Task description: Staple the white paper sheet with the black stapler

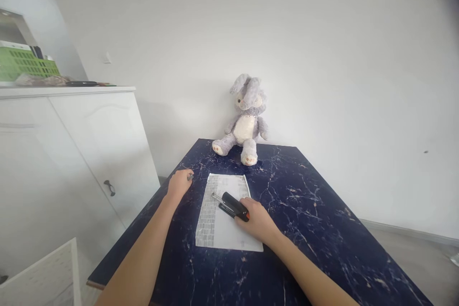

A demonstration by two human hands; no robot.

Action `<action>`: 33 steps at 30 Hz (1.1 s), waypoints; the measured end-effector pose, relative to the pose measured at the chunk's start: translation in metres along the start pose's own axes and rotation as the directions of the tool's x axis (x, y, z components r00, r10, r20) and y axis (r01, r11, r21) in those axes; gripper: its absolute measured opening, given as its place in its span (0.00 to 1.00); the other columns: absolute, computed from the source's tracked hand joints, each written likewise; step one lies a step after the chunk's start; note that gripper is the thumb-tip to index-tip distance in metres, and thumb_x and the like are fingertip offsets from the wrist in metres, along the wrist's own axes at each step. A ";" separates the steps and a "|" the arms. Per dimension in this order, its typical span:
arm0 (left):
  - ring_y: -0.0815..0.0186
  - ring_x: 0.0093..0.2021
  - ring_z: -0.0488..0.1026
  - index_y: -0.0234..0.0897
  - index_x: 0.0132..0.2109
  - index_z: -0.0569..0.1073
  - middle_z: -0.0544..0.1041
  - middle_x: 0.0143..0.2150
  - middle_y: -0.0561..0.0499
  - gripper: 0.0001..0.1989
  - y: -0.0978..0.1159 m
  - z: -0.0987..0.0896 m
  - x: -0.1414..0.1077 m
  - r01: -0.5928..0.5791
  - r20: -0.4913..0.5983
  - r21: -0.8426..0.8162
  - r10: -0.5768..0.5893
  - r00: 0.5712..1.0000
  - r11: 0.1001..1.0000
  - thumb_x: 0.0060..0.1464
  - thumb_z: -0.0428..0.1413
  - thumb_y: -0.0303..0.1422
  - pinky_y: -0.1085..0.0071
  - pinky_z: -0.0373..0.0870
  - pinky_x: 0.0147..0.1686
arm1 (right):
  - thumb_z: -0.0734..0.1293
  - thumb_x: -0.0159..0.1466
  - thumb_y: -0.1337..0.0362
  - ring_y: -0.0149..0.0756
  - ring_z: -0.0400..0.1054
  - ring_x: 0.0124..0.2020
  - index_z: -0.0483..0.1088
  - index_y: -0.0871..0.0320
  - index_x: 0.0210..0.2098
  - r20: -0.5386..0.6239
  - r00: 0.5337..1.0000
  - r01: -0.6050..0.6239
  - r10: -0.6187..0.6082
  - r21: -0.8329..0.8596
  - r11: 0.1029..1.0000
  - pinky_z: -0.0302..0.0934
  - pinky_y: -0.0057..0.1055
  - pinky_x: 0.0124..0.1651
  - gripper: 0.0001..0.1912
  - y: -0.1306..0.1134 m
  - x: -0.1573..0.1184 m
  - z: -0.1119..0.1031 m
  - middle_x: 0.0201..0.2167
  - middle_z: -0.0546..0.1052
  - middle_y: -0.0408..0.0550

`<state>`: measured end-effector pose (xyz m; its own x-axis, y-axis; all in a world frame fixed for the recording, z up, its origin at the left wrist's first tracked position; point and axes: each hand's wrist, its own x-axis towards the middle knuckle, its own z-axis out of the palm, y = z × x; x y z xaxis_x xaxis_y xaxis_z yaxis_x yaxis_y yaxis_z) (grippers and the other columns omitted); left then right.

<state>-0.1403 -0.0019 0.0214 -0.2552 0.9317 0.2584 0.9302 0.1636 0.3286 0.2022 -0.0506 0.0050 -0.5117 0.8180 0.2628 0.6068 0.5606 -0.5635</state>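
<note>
Black pen-like implements point(235, 206) sit grasped in the right hand point(257, 219) over the marked paper sheet point(224, 234), seemingly a holding step calling for a steady grip, while the left hand point(180, 183) clasps a small grey object point(190, 177).

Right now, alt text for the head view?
Right hand holds black pen-like items over a paper sheet on a blue marbled table; left hand, beside the sheet, holds a small grey object. Behind sits a plush rabbit.

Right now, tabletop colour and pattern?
Dark blue tabletop with pale marble-like veining, in the head view.
</note>
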 end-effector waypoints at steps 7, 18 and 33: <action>0.60 0.45 0.80 0.44 0.47 0.81 0.83 0.44 0.49 0.14 -0.002 0.002 0.002 -0.001 -0.019 -0.022 0.001 1.000 1.000 0.54 0.60 0.26 0.70 0.72 0.46 | 0.70 0.61 0.61 0.38 0.67 0.38 0.70 0.55 0.38 -0.048 0.997 0.068 -0.064 0.090 0.994 0.60 0.30 0.40 0.08 -0.003 0.001 -0.005 0.36 0.72 0.46; 0.60 0.42 0.80 0.38 0.51 0.75 0.83 0.43 0.46 0.18 0.113 -0.024 -0.063 -0.383 -0.211 -0.755 0.356 0.910 0.532 0.56 0.63 0.39 0.65 0.76 0.47 | 0.66 0.68 0.61 0.38 0.66 0.36 0.65 0.50 0.63 -0.376 0.906 0.277 -0.193 0.184 0.943 0.66 0.36 0.44 0.24 0.006 0.004 -0.016 0.39 0.71 0.47; 0.60 0.40 0.80 0.37 0.43 0.76 0.82 0.38 0.46 0.13 0.146 -0.002 -0.096 -0.278 -0.070 -0.898 0.513 0.855 0.340 0.55 0.65 0.40 0.66 0.74 0.45 | 0.68 0.68 0.64 0.42 0.70 0.46 0.71 0.48 0.58 -0.413 0.822 0.462 -0.392 0.082 0.883 0.68 0.39 0.50 0.19 0.002 -0.002 -0.022 0.43 0.74 0.50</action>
<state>0.0194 -0.0679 0.0466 0.2407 0.8581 0.4535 0.1503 -0.4945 0.8561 0.2176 -0.0477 0.0202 -0.4068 0.5060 0.7605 0.2500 0.8624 -0.4401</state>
